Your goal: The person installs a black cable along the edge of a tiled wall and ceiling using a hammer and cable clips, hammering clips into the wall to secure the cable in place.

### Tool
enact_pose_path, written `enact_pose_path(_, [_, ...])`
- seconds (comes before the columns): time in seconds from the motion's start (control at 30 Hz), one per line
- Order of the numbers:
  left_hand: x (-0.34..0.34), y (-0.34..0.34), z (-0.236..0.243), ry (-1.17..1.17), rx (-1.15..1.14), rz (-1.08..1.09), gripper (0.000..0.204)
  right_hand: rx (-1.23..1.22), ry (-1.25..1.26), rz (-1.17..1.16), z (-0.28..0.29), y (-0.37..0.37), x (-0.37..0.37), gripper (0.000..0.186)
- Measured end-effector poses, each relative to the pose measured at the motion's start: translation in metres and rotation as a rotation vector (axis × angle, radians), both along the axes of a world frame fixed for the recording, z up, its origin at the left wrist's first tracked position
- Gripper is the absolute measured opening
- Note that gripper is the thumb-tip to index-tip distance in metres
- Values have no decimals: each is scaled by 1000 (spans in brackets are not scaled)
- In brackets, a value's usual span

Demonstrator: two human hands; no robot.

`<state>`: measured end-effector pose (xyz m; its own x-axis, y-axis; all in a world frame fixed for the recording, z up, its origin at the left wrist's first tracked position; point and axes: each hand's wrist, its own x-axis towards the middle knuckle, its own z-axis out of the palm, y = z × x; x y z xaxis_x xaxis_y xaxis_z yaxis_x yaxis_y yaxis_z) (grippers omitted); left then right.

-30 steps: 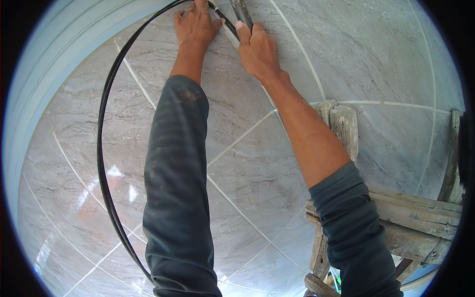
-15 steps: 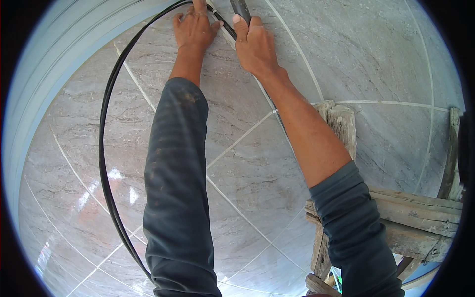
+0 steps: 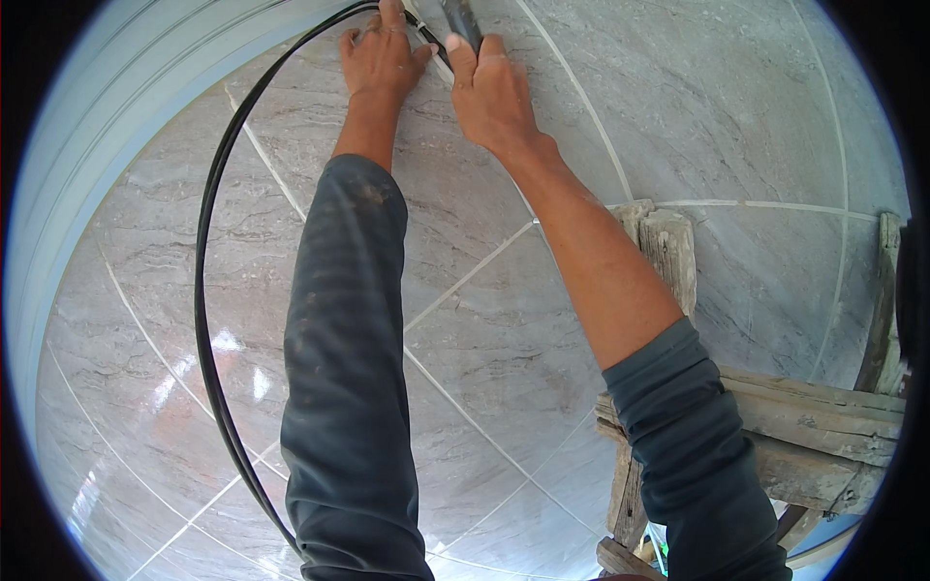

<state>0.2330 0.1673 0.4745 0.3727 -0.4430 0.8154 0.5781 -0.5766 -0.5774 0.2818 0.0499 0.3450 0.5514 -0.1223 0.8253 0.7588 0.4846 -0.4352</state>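
At the top of the head view, my left hand [image 3: 380, 60] is closed at a bundle of black cables [image 3: 201, 242], its fingers pressing near the tiled surface. The cables run up from below in a wide curve beside my left arm, pass the left fingers and slant down to the right. Beside it, my right hand [image 3: 490, 92] is wrapped round a dark, rounded handle [image 3: 462, 21]. The tool's far end is blurred and cut off by the upper edge, so its kind is not clear. A pale strip lies along the cables between the hands.
Grey marbled tiles [image 3: 484, 387] with pale joints fill most of the view. White ribbed panelling [image 3: 107, 145] curves along the upper left. A rough wooden frame [image 3: 814, 416] stands at the lower right, close to my right forearm, with one post [image 3: 668, 252] rising behind it.
My right hand and the dark handle have shifted slightly left and down, nearer the cables. The left hand stays almost where it was.
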Motion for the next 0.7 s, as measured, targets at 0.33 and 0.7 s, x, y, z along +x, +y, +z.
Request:
enact_pose_path(0.33, [-1, -2, -3, 3, -51, 5, 67, 66, 23, 16, -4, -8, 0, 59])
enact_pose_path(0.7, [-4, 1, 0, 2, -60, 52, 64, -13, -2, -67, -2, 3, 4, 60])
